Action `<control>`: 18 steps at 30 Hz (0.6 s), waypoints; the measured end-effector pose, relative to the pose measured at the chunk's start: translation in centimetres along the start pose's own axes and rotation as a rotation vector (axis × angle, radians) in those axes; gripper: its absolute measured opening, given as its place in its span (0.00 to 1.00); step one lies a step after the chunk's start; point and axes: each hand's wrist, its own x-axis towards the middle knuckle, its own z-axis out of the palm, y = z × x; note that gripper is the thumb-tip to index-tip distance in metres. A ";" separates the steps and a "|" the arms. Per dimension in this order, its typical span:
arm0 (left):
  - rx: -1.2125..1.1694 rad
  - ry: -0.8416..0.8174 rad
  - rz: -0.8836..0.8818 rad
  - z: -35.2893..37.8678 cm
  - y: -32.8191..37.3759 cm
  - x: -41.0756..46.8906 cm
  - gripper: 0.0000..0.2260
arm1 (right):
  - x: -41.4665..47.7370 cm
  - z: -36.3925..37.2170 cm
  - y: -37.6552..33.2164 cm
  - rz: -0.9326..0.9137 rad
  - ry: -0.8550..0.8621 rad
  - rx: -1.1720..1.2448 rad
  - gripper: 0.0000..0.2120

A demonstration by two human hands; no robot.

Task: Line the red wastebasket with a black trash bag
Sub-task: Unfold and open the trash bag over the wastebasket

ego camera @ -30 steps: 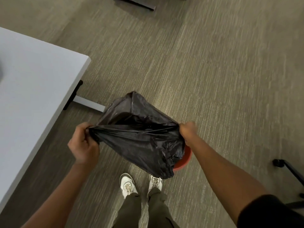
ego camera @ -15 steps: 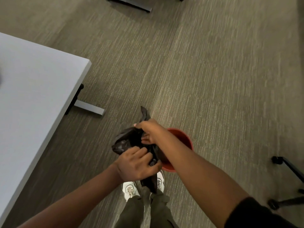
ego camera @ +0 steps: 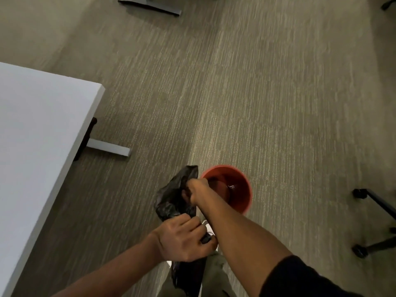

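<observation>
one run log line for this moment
left hand: gripping bunched black plastic trash bag | right hand: gripping bag | round red wastebasket: unlined

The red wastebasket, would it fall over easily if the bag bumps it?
Probably yes. The red wastebasket looks small and empty, so likely light. It stands free on the carpet, with nothing bracing it. Both hands, left hand and right hand, grip the black trash bag.

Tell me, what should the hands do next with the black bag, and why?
Probably pull the bag's mouth open. The black trash bag is bunched up, gripped by the left hand and right hand, beside the red wastebasket, not inside it. The basket looks unlined.
</observation>
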 end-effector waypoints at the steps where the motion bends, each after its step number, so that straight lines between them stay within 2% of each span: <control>1: -0.016 -0.007 0.002 -0.1 0.1 -0.1 0.07 | 0.0 0.2 0.1 0.012 -0.004 -0.006 0.07; 4: -0.074 -0.057 0.007 -0.1 0.7 -0.6 0.05 | -0.4 0.4 0.0 -0.030 -0.001 -0.007 0.01; 6: -0.189 -0.154 -0.032 -0.5 1.3 -1.5 0.13 | -0.7 -0.1 -0.2 -0.090 0.049 0.037 0.09; 7: -0.245 -0.189 -0.083 -0.9 1.6 -2.1 0.18 | -1.2 -0.4 -0.4 -0.116 0.070 0.048 0.09; 8: -0.317 -0.180 -0.164 -1.4 2.0 -2.4 0.22 | -1.5 -0.8 -0.4 -0.133 0.074 0.070 0.09; 9: -0.413 -0.095 -0.282 -2.0 2.3 -2.5 0.26 | -1.7 -1.3 -0.4 -0.143 0.082 0.101 0.09; 11: -0.526 0.111 -0.544 -3.0 1.9 -2.1 0.32 | -2.4 -2.6 -0.4 -0.133 0.075 0.178 0.08; 12: -0.468 0.181 -0.716 -3.2 0.7 -1.6 0.33 | -2.9 -3.2 -0.3 -0.117 0.056 0.224 0.07; 13: -0.344 0.212 -0.950 -3.1 -1.2 -1.2 0.35 | -3.2 -3.8 -0.2 -0.110 0.026 0.267 0.06; 15: -0.178 0.058 -1.593 -2.4 -5.8 -0.7 0.41 | -4.1 -4.9 0.2 -0.092 -0.042 0.314 0.05; 16: -0.248 -0.041 -1.863 -2.1 -7.7 -0.7 0.44 | -4.3 -5.4 0.4 -0.090 -0.059 0.323 0.06; 17: -0.475 -0.061 -2.042 -1.5 -9.3 -0.9 0.44 | -4.3 -6.0 0.6 -0.094 -0.065 0.331 0.06; 18: -0.823 -0.013 -2.130 -0.6 -10.4 -1.0 0.38 | -4.3 -6.5 0.8 -0.101 -0.064 0.333 0.05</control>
